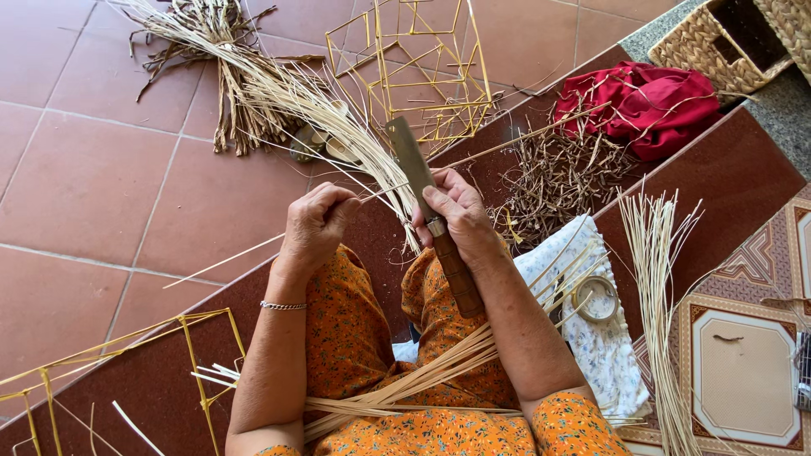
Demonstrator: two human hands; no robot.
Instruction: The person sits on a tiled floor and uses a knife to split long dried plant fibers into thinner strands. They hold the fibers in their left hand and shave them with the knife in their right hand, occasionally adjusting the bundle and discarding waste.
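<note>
My right hand grips a knife with a broad grey blade and a brown wooden handle, blade pointing away from me. My left hand is closed around thin pale reed strands; these fan out from my hands toward a bundle on the floor. The blade's edge lies against those strands between my two hands. More pale strips run across my lap over the orange patterned cloth. A bracelet sits on my left wrist.
Yellow wire frames stand ahead and at the lower left. A red cloth and dry twigs lie to the right, near woven baskets. A loose reed bundle and a white floral cloth sit at my right.
</note>
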